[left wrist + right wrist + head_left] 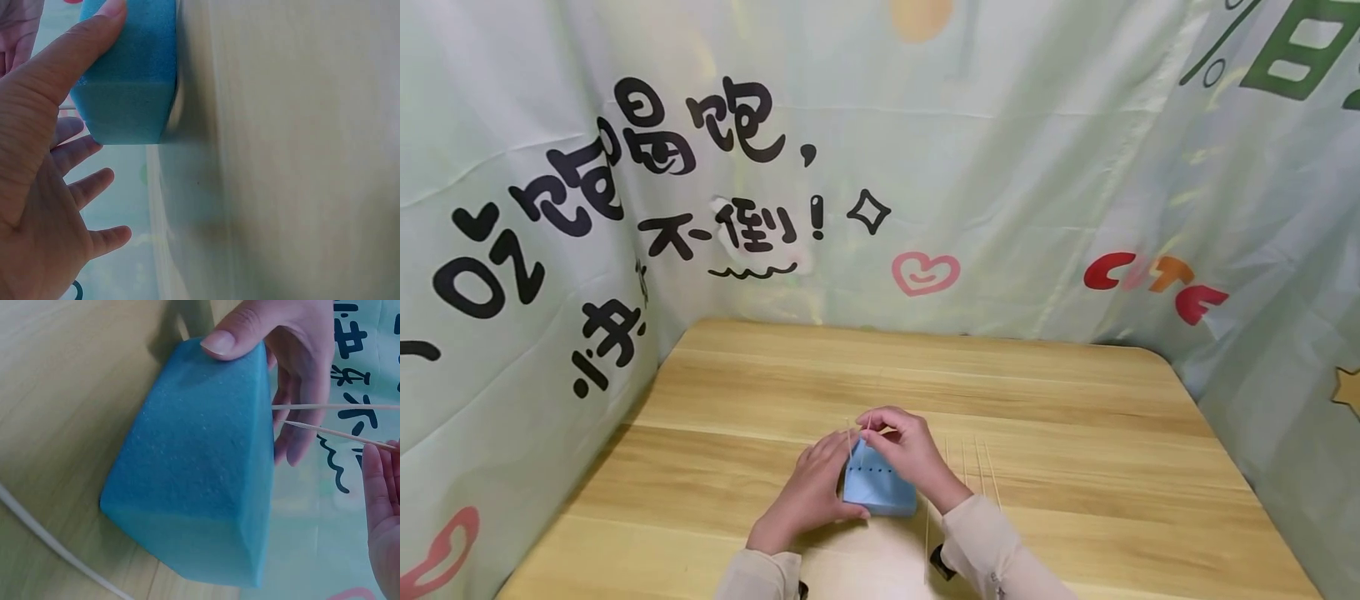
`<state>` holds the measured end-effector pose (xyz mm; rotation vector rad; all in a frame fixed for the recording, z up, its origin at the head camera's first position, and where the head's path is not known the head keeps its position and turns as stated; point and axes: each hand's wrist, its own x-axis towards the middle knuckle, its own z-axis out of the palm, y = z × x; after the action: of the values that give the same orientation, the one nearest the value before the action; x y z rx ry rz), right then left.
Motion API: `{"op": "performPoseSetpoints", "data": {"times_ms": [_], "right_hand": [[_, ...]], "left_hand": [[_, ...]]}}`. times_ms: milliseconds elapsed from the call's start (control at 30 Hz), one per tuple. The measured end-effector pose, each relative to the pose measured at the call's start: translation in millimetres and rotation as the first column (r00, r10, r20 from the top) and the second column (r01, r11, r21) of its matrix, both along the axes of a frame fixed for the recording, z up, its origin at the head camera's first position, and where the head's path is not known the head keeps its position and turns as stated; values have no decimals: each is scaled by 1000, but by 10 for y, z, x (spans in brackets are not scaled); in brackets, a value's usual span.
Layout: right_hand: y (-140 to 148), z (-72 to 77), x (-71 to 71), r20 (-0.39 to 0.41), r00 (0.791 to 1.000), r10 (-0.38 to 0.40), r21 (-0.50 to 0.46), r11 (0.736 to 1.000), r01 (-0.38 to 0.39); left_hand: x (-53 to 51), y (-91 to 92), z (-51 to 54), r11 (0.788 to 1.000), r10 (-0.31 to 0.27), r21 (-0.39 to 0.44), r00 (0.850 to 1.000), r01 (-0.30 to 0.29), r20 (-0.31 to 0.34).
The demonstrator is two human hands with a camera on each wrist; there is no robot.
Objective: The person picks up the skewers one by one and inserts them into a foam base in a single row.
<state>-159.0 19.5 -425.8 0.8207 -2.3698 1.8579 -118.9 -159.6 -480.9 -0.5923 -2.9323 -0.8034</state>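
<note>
A blue foam block (880, 493) with a row of dark holes sits on the table in the head view. My left hand (814, 485) steadies it from the left, thumb on the near side and fingers around the far side. One thin wooden skewer (350, 407) stands upright in the block's top. Between thumb and fingers, my right hand (916, 450) pinches a second skewer (334, 433). In the right wrist view its sharp tip is close to the block's top, beside the standing skewer; whether it touches is unclear.
Several loose skewers (990, 467) lie on the wooden table (1075, 433) to the right of the block, partly under the right forearm. Another skewer (927, 542) lies nearer me. Printed fabric (1000, 183) hangs around the table's back and sides.
</note>
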Motion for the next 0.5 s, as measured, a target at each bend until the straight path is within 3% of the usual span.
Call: {"op": "performPoseSetpoints", "data": {"times_ms": [267, 500], "right_hand": [[-30, -103, -13, -133, 991, 11, 13, 1000, -10], [-46, -159, -11, -113, 993, 29, 13, 1000, -27]], "left_hand": [[-1, 1, -6, 1000, -1, -1, 1000, 1, -8], [-1, -3, -4, 1000, 2, 3, 1000, -2, -4]]}}
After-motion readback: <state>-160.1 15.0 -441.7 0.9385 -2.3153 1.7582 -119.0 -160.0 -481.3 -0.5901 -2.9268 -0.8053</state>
